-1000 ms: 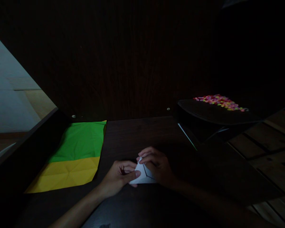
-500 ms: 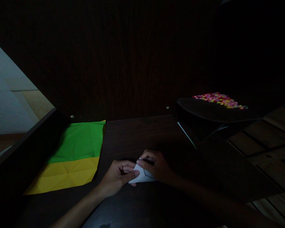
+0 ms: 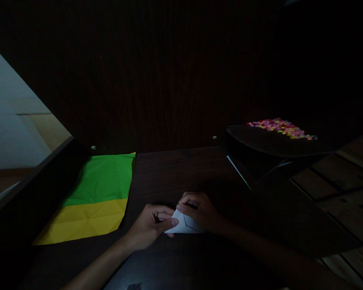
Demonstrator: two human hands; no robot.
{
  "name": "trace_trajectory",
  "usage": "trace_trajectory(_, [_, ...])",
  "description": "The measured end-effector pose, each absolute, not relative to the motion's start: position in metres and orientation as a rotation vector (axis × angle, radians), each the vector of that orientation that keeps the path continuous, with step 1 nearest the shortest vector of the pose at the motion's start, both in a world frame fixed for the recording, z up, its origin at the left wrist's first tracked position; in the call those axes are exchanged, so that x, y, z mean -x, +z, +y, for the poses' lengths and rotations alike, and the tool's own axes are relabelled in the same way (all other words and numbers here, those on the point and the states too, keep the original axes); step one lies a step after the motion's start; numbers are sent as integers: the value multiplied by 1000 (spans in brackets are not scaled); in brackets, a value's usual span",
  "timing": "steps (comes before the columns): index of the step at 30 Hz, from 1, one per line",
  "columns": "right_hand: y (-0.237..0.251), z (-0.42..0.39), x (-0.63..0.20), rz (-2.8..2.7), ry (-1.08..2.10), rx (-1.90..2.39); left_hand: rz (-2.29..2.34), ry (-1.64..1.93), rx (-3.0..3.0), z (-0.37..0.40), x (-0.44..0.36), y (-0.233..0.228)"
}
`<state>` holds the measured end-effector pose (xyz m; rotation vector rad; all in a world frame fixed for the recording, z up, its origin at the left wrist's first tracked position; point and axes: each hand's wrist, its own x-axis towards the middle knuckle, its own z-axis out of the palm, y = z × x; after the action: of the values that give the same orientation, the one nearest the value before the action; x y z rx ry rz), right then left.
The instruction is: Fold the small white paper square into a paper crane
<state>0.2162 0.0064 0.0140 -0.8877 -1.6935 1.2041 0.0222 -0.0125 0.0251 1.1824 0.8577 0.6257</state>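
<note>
A small piece of white paper (image 3: 184, 226), folded into a triangle-like shape, is held between both hands just above the dark tabletop. My left hand (image 3: 151, 225) pinches its left corner, thumb on top and fingers behind. At the paper's top point, my right hand (image 3: 196, 209) grips with thumb and forefinger; its palm hides part of the right side. A dark fold line or gap runs across the paper's face. To the left lie creased sheets of paper, one green (image 3: 103, 179) and one yellow (image 3: 87, 221).
The dark wooden table (image 3: 166, 169) meets an upright dark panel (image 3: 169, 80) at the back. On a raised rounded shelf (image 3: 260, 143) at right lies a pile of small colourful pieces (image 3: 284, 128). A raised side edge (image 3: 45, 173) borders the left. Wooden slats (image 3: 335, 173) show at far right.
Both hands keep their hold on the white paper. The right hand has shifted very slightly, showing a little more of the paper's lower right. The view has moved a touch.
</note>
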Motion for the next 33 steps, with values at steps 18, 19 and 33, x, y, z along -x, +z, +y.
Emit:
trace_trajectory(18, [12,3,-215,-1695,1387,919,994,623,-1505,-13,-17,29])
trace_trajectory(19, [12,3,-216,-1699,1393,903,996,615,-1507,-14,-17,30])
trace_trajectory(33, [12,12,-217,-1544,1222,947,884,734,-1167,-8,-21,32])
